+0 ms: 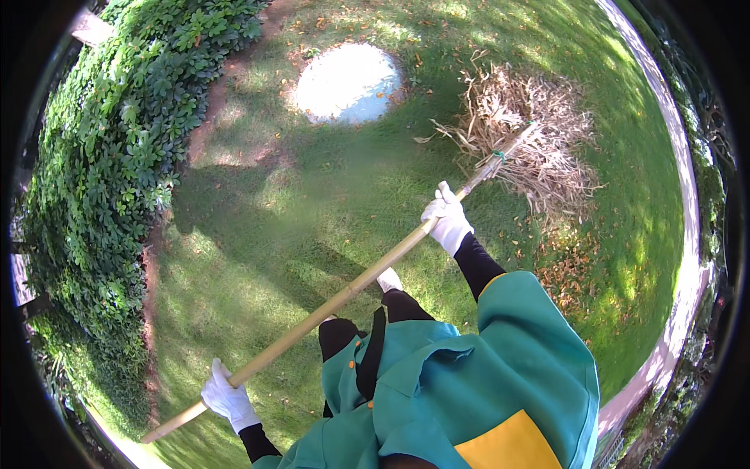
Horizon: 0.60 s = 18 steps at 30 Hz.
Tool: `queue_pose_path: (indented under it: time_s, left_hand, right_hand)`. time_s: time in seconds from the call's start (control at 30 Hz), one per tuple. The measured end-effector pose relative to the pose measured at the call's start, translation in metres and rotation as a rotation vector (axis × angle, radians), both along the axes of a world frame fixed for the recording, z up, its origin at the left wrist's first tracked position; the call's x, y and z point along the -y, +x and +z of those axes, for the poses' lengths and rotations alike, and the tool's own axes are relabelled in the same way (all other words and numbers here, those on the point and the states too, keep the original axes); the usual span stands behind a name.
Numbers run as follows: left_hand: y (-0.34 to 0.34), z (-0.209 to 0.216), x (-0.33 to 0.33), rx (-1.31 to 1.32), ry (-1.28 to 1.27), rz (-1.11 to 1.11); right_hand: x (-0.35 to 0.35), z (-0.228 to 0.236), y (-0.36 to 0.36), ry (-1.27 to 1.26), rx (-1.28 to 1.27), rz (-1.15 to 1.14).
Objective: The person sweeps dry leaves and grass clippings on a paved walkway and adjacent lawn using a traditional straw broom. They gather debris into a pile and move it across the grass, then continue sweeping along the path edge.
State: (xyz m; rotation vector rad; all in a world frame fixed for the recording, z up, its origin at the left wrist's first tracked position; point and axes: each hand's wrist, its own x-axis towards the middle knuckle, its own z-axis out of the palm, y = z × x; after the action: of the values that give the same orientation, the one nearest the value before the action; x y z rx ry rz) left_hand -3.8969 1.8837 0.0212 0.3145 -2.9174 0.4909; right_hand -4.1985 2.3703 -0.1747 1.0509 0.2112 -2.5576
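Observation:
Both my hands, in white gloves, hold a long broom with a pale bamboo pole (344, 295). My left hand (229, 397) is closed round the pole near its lower left end. Farther up, close to the head, my right hand (448, 219) grips the same pole. The broom's wide head of dry brown twigs (539, 144) spreads over the grass at the far right, tied to the pole with green binding (498, 155). Just below the twigs lies a patch of brown fallen leaves (569, 266).
A round pale cover (349, 83) sits in the lawn (258, 313) ahead. Dense leafy bushes (117, 156) line the left side, edged by a strip of bare soil (205, 125). A pale curved path (680, 148) borders the right. Fallen leaves dot the grass.

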Motion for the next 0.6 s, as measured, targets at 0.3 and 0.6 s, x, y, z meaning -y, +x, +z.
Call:
queue_pose_path:
  time_s: [0.3,0.6]
  left_hand:
    - [0.215,0.157,-0.005,0.138,-0.383,0.689]
    - [0.048,0.279,0.088,0.125,-0.683,0.365]
  right_hand:
    - [0.306,0.030,0.074,-0.317,0.208,0.654]
    - [0.449,0.020,0.003,-0.600,0.365,0.600]
